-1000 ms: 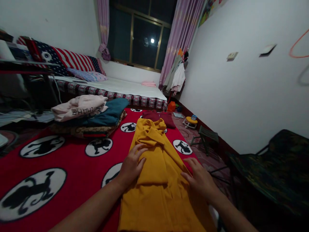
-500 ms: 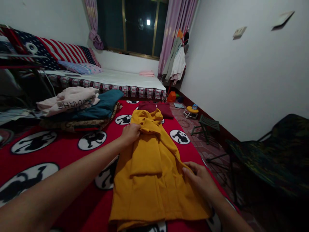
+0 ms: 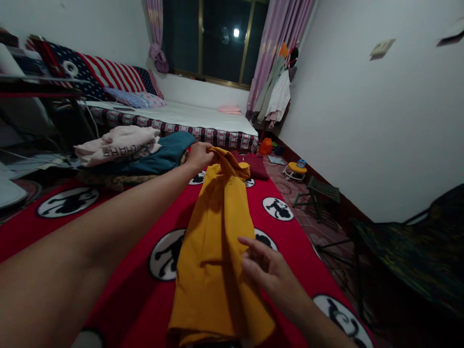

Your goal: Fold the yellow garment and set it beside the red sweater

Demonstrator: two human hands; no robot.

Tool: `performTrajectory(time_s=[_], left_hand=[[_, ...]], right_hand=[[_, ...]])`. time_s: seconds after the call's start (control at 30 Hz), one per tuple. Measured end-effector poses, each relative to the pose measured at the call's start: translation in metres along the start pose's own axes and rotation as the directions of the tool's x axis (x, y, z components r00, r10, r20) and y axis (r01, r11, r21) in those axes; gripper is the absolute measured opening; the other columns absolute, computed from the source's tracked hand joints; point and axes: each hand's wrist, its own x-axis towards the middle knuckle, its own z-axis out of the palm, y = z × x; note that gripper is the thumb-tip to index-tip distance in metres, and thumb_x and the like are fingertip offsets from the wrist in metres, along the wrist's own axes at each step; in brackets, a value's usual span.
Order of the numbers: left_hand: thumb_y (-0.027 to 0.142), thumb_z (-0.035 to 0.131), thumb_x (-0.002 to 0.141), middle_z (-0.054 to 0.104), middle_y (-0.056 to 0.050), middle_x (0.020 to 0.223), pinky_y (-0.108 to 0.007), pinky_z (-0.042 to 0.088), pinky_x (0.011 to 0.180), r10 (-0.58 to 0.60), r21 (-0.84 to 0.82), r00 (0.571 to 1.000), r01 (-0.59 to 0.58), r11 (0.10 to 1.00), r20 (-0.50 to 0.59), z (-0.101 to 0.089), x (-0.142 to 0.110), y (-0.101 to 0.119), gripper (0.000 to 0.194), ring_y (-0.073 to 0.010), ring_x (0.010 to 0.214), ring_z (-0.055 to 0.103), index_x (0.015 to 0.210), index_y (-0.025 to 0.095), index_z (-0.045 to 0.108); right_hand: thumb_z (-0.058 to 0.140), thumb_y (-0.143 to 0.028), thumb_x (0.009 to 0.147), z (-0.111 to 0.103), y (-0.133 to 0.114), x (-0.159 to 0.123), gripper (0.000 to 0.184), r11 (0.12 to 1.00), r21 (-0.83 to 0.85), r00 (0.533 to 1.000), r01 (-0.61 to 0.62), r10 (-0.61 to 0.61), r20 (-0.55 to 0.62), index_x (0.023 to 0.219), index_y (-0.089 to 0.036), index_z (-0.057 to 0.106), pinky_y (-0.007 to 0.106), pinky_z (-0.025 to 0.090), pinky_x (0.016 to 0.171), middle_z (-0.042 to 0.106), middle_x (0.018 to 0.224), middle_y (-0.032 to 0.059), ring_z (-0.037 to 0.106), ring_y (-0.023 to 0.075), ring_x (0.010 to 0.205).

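Observation:
A mustard-yellow top (image 3: 212, 227) lies lengthwise on the red blanket, its right side turned inward into a narrow strip. At its far end, my left hand (image 3: 200, 155) pinches the collar area and holds it raised off the blanket. My right hand (image 3: 266, 268) is by the turned-in right edge, fingers apart and index finger stretched out. Whether its fingertips touch the cloth I cannot tell. Behind the collar lies a dark red folded garment (image 3: 258, 168), partly hidden.
The red blanket (image 3: 126, 290) has round black-and-white figures. Left stands a stack of folded clothes with a teal garment (image 3: 170, 152) and a pale pink one (image 3: 119, 142). A green folding stool (image 3: 321, 188), a yellow stool (image 3: 297, 167) and a camouflage chair (image 3: 413, 246) stand right.
The top's right side has come over to the left, making it narrower. My left hand has risen and moved farther away with the collar. My right hand has moved left and its fingers have opened.

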Motion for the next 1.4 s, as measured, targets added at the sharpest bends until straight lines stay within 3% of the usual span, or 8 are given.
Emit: performTrajectory(time_s=[0.2,0.33,0.57,0.73,0.9,1.03,1.23,1.4], left_hand=[[0.002,0.052,0.08,0.047,-0.021,0.133,-0.047,0.032,0.108,-0.086,0.087,0.973,0.107,0.99,-0.213,0.016,-0.042,-0.014,0.039,-0.0309,0.125,0.042,0.118,0.002,0.059],[0.017,0.058,0.085,0.061,-0.007,0.119,-0.03,0.043,0.102,0.112,0.043,0.993,-0.11,0.993,-0.043,0.06,-0.081,0.005,0.021,-0.0187,0.112,0.056,0.103,0.017,0.069],[0.033,0.051,0.091,0.041,-0.013,0.147,-0.049,0.026,0.114,0.146,0.079,0.978,-0.159,0.984,0.148,0.116,-0.128,0.018,0.044,-0.029,0.138,0.035,0.132,0.019,0.052],[0.032,0.054,0.09,0.042,-0.011,0.147,-0.049,0.027,0.114,0.141,0.019,0.983,-0.145,0.989,0.117,0.117,-0.129,0.014,0.042,-0.0281,0.137,0.035,0.13,0.021,0.054],[0.02,0.057,0.086,0.058,-0.009,0.128,-0.042,0.04,0.106,0.157,-0.159,0.987,-0.157,0.975,-0.013,0.115,-0.126,0.01,0.027,-0.0246,0.122,0.051,0.112,0.02,0.064],[0.007,0.048,0.085,0.062,-0.006,0.108,-0.034,0.047,0.095,0.003,-0.348,0.966,-0.096,0.932,-0.259,0.111,-0.121,0.006,0.027,-0.0182,0.105,0.058,0.101,0.021,0.064],[0.003,0.047,0.081,0.056,-0.007,0.114,-0.039,0.04,0.105,-0.124,-0.35,0.883,-0.049,0.935,-0.454,0.101,-0.116,-0.004,0.033,-0.0204,0.114,0.052,0.103,0.021,0.063],[0.004,0.047,0.08,0.057,-0.009,0.116,-0.039,0.04,0.105,-0.153,-0.249,0.824,0.015,0.968,-0.546,0.087,-0.091,-0.025,0.033,-0.0217,0.116,0.052,0.105,0.019,0.061]], right_hand=[[0.061,-0.02,0.081,0.02,0.008,0.007,0.024,0.865,-0.396,0.926,0.308,-0.176,0.336,0.103,-0.021,0.071,0.027,0.045,0.083,0.064,0.108,0.0068,0.06,0.0176,0.095],[0.061,-0.013,0.074,0.017,0.005,0.023,0.021,0.871,-0.404,0.897,0.279,-0.086,0.434,0.089,-0.02,0.074,0.022,0.045,0.073,0.066,0.109,0.0043,0.062,0.0141,0.087],[0.06,-0.026,0.072,-0.033,-0.011,0.123,0.014,0.939,-0.343,0.984,0.03,0.031,0.173,0.073,-0.014,0.067,0.02,0.043,0.051,0.066,0.064,0.0013,0.058,0.0106,0.053],[0.055,-0.015,0.068,-0.064,-0.018,0.214,0.014,0.89,-0.455,0.968,0.032,-0.141,-0.206,0.078,-0.014,0.065,0.02,0.042,0.046,0.064,0.061,-0.0005,0.055,0.0097,0.046],[0.054,-0.011,0.07,-0.046,-0.008,0.265,0.013,0.802,-0.598,0.948,0.008,-0.196,-0.249,0.071,-0.013,0.067,0.023,0.042,0.052,0.062,0.059,0.0016,0.056,0.013,0.053],[0.056,-0.01,0.072,-0.005,0.009,0.266,0.016,0.722,-0.69,0.932,0.055,-0.285,-0.223,0.078,-0.015,0.069,0.025,0.043,0.071,0.068,0.086,0.0069,0.061,0.0184,0.082],[0.039,-0.024,0.094,0.027,0.029,0.243,0.028,0.311,-0.95,0.881,-0.005,-0.448,-0.151,0.102,-0.018,0.065,0.031,0.038,0.083,0.061,0.109,0.0113,0.054,0.0217,0.102],[0.038,-0.027,0.096,0.028,0.031,0.242,0.028,0.272,-0.962,0.876,-0.013,-0.461,-0.142,0.105,-0.019,0.063,0.031,0.035,0.084,0.06,0.111,0.0104,0.052,0.0218,0.104]])
